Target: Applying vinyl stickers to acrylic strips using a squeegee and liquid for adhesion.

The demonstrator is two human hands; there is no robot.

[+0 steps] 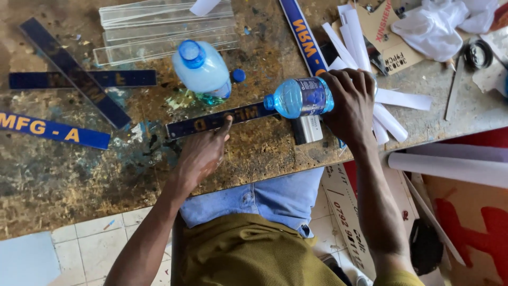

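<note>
Olive-green ribbed cloth and pale blue denim fill the bottom centre of the frame, the person's own clothing, with both bare forearms rising from there to the scarred brown wooden workbench (63,180).

The left hand (200,156) lies just left of centre, palm down, its fingers stretched and the tips pressing on the near edge of a long dark-blue plastic sign strip with faint orange lettering (211,122). It clasps nothing; it only pins the strip flat. The strip's long axis runs left to right, tilted slightly upward toward the right.

The right hand (350,103) sits right of centre, fingers wrapped fully around the base of a clear blue plastic water bottle (300,97). The bottle lies on its side, its long axis roughly in line with the strip, its neck pointing left directly over the strip's right end. I cannot tell whether the neck carries a cap.

Just beyond the strip stands a white translucent plastic bottle with a blue cap (202,68), with a small loose blue cap (238,76) beside it. Farther back, in the upper left, lie clear acrylic strips (164,26); white paper strips (370,69) spread behind the right hand.
</note>
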